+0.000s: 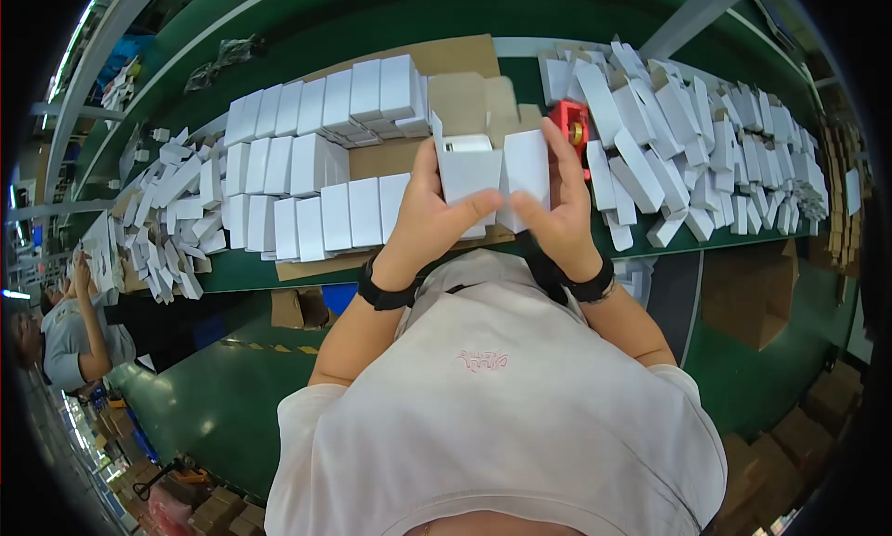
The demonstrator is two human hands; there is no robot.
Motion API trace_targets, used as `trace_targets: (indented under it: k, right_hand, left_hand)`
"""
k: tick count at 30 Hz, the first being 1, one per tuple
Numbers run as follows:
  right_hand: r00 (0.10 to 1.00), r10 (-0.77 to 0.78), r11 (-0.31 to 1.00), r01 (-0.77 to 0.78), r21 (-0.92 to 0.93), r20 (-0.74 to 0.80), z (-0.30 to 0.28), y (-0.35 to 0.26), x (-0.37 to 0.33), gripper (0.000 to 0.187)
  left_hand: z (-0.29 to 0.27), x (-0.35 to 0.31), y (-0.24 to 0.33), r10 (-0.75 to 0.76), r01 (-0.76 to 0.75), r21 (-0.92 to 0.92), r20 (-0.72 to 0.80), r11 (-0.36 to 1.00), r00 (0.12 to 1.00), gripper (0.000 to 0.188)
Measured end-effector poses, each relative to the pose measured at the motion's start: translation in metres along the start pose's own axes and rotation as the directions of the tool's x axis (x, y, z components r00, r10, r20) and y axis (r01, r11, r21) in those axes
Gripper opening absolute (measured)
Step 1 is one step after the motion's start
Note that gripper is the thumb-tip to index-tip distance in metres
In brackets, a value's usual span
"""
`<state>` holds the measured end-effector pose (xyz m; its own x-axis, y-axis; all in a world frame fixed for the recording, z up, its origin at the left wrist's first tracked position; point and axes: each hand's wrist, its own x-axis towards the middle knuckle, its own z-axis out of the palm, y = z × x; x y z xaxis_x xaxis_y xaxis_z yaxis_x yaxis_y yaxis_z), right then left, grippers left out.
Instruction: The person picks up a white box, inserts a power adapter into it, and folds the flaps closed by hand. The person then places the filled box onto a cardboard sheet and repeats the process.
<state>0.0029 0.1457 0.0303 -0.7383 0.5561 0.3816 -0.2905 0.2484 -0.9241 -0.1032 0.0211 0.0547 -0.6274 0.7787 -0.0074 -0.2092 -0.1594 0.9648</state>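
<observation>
A big work room has a green floor [251, 387] and a long green table [223, 274] that runs across the upper part of the frame. Near the middle, the left hand [437, 206] holds a white box [470, 176], its thumb across the front. This box is open at the top, and a small white thing [467, 144] shows inside. Just beside it, the right hand [562, 211] grips another white box [527, 169], with the thumb low on the front and the fingers round the far side.

Close by on the right is a red thing [560, 118] with a yellow round part. Left of the hands, neat rows of white boxes [307, 174] stand on brown cardboard [465, 55]. A messy heap of white boxes [181, 202] lies farther left, and many more white boxes [664, 150] lean together at the upper right. Another person [79, 327] is at the left edge.
</observation>
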Motion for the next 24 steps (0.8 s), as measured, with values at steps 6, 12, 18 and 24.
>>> trace_targets:
  k: [6, 12, 18, 24]
  right_hand:
    - [0.89, 0.421, 0.701, -0.441, 0.561, 0.173, 0.012, -0.001, 0.013, 0.069]
    - [0.894, 0.371, 0.775, -0.447, 0.447, 0.251, 0.018, 0.004, 0.012, 0.061]
    - [0.913, 0.37, 0.847, -0.407, 0.341, 0.17, 0.026, 0.008, 0.014, 0.028]
    - [0.952, 0.268, 0.942, -0.292, 0.167, 0.149, 0.029, 0.021, 0.014, 0.008]
  left_hand:
    - [-0.009, -0.014, -0.006, -0.043, 0.043, 0.005, -0.039, 0.999, 0.998, 0.071]
    - [-0.027, -0.022, -0.007, -0.02, 0.02, -0.004, -0.058, 1.0, 0.998, 0.069]
    - [-0.04, -0.04, -0.005, -0.019, 0.0, -0.09, -0.214, 0.996, 0.977, 0.065]
    - [-0.063, -0.05, -0.017, 0.08, -0.06, 0.068, -0.339, 0.996, 0.937, 0.066]
